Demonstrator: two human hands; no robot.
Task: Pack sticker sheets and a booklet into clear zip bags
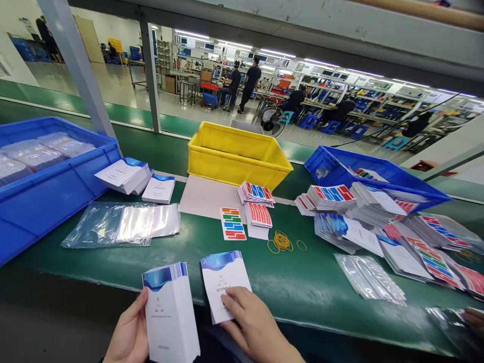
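My left hand grips a thick stack of white booklets with blue tops, its edges fanned slightly, in front of the green bench. To its right my right hand is closed on a thinner stack of the same booklets, thumb beneath and fingers on top. Beyond the hands lie a sheet of coloured stickers, a pile of red-and-white cards and a heap of yellow rubber bands. More booklets are piled near the left bin.
A blue bin holds bagged items at left. A yellow bin stands at the back, another blue bin at back right. Clear plastic bags lie on the green bench. Another person's hand shows at the right edge.
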